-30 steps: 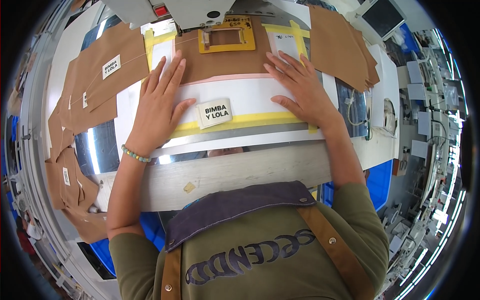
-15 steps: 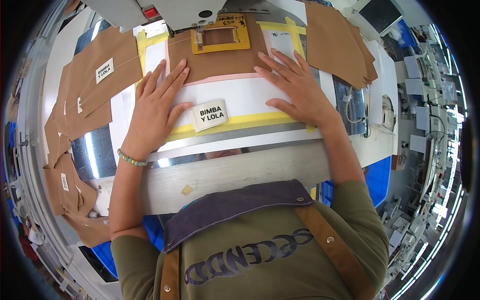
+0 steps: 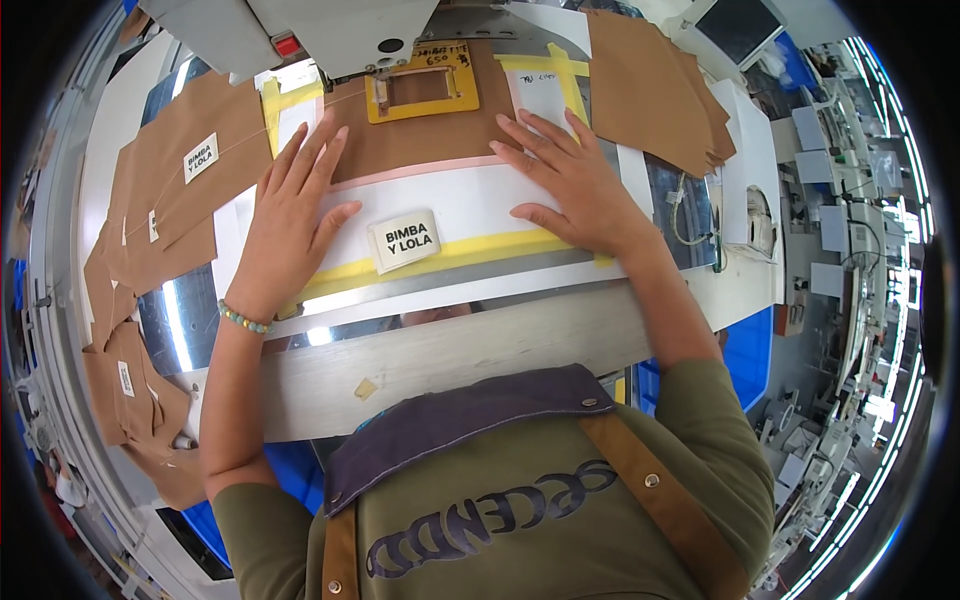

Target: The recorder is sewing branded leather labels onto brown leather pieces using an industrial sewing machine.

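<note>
My left hand point(image 3: 290, 220) lies with fingers stretched out on the left edge of a brown sheet point(image 3: 405, 145) on a white, yellow-taped backing point(image 3: 455, 195). My right hand point(image 3: 575, 200) lies spread over that sheet's right edge and the backing. A yellow template point(image 3: 462, 95) with a rectangular opening sits on the sheet, beneath the grey machine head point(image 3: 340, 30). A small stack of white printed labels point(image 3: 404, 240) rests between my thumbs, touched by neither.
Brown cut pieces point(image 3: 140, 230), some with labels, cover the left; more point(image 3: 650, 90) lie at upper right. Right of them are a white box point(image 3: 745, 170) and a monitor point(image 3: 740, 30). Blue bins point(image 3: 755, 360) sit below the worktop's edge. A workshop with machines surrounds it.
The whole view has shifted, so the bench appears further left and slightly lower. Both hands stay flat, with little visible movement relative to the brown sheet and template.
</note>
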A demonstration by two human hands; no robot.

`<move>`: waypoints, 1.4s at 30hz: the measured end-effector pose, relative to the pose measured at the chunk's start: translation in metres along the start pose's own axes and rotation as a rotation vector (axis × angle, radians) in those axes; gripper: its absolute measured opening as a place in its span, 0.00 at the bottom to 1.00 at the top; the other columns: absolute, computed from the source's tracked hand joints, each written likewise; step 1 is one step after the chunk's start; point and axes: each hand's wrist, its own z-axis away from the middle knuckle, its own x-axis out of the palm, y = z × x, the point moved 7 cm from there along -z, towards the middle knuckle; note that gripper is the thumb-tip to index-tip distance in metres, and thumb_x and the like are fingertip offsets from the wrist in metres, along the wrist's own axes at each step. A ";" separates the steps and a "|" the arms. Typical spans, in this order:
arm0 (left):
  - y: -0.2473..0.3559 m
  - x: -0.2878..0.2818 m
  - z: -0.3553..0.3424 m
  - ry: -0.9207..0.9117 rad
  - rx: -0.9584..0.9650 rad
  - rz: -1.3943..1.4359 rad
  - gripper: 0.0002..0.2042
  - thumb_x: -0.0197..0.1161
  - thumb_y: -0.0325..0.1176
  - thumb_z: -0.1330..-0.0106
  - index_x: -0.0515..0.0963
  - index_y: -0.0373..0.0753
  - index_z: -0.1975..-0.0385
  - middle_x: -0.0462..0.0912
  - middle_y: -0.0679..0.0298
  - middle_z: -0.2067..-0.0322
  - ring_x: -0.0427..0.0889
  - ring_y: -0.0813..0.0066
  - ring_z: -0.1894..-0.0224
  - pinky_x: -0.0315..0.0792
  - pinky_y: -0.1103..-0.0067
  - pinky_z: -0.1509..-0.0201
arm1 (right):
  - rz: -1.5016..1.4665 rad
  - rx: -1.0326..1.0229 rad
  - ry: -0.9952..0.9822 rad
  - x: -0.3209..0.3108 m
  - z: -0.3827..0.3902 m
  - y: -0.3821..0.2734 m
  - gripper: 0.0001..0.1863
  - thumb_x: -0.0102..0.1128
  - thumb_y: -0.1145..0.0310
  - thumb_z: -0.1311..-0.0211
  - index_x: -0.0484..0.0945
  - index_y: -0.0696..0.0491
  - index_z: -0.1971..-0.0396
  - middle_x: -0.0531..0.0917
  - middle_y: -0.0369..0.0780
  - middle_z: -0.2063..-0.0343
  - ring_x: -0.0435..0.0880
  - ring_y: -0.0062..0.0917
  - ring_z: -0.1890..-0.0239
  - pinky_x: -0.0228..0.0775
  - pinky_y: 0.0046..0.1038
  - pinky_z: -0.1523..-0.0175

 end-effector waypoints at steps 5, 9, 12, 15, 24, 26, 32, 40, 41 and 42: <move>0.011 -0.006 0.017 -0.076 0.012 -0.080 0.35 0.64 0.47 0.21 0.66 0.43 0.18 0.60 0.64 0.15 0.53 0.51 0.13 0.50 0.55 0.12 | 0.001 0.020 -0.021 -0.001 -0.001 0.000 0.39 0.58 0.42 0.22 0.69 0.47 0.19 0.63 0.38 0.16 0.56 0.36 0.14 0.36 0.56 0.11; 0.016 -0.002 0.028 -0.106 0.015 -0.115 0.35 0.64 0.43 0.23 0.65 0.44 0.18 0.59 0.65 0.14 0.51 0.53 0.12 0.50 0.55 0.12 | -0.012 0.019 -0.012 -0.002 -0.003 -0.001 0.37 0.59 0.44 0.22 0.71 0.46 0.21 0.65 0.39 0.17 0.58 0.37 0.14 0.38 0.56 0.12; 0.010 -0.002 0.028 -0.018 -0.016 -0.079 0.33 0.63 0.43 0.22 0.67 0.44 0.19 0.58 0.64 0.14 0.51 0.53 0.12 0.50 0.56 0.12 | -0.059 0.017 0.030 -0.008 -0.001 0.002 0.35 0.60 0.46 0.22 0.72 0.46 0.22 0.65 0.40 0.17 0.60 0.39 0.16 0.40 0.55 0.12; 0.008 -0.005 0.028 0.035 -0.047 -0.056 0.33 0.65 0.48 0.22 0.70 0.44 0.20 0.59 0.58 0.15 0.53 0.49 0.13 0.53 0.57 0.14 | -0.082 0.027 0.070 -0.011 -0.001 0.004 0.35 0.56 0.43 0.20 0.71 0.47 0.21 0.65 0.40 0.17 0.60 0.41 0.16 0.40 0.56 0.12; 0.007 0.000 0.028 -0.016 -0.075 -0.152 0.33 0.63 0.49 0.21 0.68 0.48 0.18 0.57 0.61 0.14 0.53 0.52 0.13 0.52 0.57 0.13 | -0.066 0.007 0.014 -0.004 -0.003 0.003 0.35 0.54 0.43 0.19 0.71 0.46 0.21 0.66 0.39 0.18 0.60 0.41 0.16 0.41 0.55 0.12; 0.007 -0.001 0.028 -0.001 -0.070 -0.144 0.33 0.63 0.49 0.21 0.68 0.48 0.18 0.58 0.61 0.14 0.54 0.52 0.13 0.52 0.57 0.14 | -0.061 0.014 0.008 -0.003 -0.003 0.003 0.35 0.55 0.44 0.19 0.71 0.46 0.21 0.66 0.39 0.18 0.60 0.41 0.16 0.40 0.55 0.12; 0.004 0.001 0.028 -0.015 -0.050 -0.078 0.34 0.65 0.48 0.22 0.69 0.44 0.19 0.60 0.59 0.15 0.56 0.53 0.14 0.54 0.57 0.14 | -0.073 0.017 0.009 -0.004 -0.004 0.004 0.34 0.57 0.45 0.20 0.71 0.45 0.21 0.66 0.39 0.18 0.61 0.40 0.16 0.40 0.54 0.12; 0.005 -0.001 0.026 -0.003 -0.038 -0.065 0.35 0.71 0.50 0.26 0.73 0.41 0.24 0.62 0.57 0.16 0.56 0.49 0.14 0.54 0.57 0.14 | -0.061 0.015 0.015 -0.003 -0.003 0.005 0.34 0.56 0.45 0.19 0.72 0.45 0.22 0.66 0.38 0.18 0.61 0.39 0.16 0.41 0.54 0.12; 0.005 0.000 0.026 -0.003 -0.038 -0.064 0.35 0.71 0.50 0.26 0.73 0.41 0.24 0.62 0.57 0.16 0.56 0.49 0.14 0.54 0.57 0.14 | -0.058 0.016 0.014 -0.003 -0.003 0.005 0.34 0.56 0.44 0.19 0.71 0.44 0.21 0.66 0.38 0.18 0.61 0.39 0.16 0.40 0.54 0.12; 0.005 0.000 0.027 0.000 -0.036 -0.057 0.35 0.71 0.49 0.27 0.73 0.41 0.24 0.62 0.57 0.16 0.56 0.49 0.14 0.54 0.57 0.15 | -0.056 0.015 0.013 -0.003 -0.003 0.005 0.34 0.56 0.44 0.19 0.71 0.44 0.21 0.66 0.38 0.17 0.61 0.39 0.16 0.40 0.54 0.12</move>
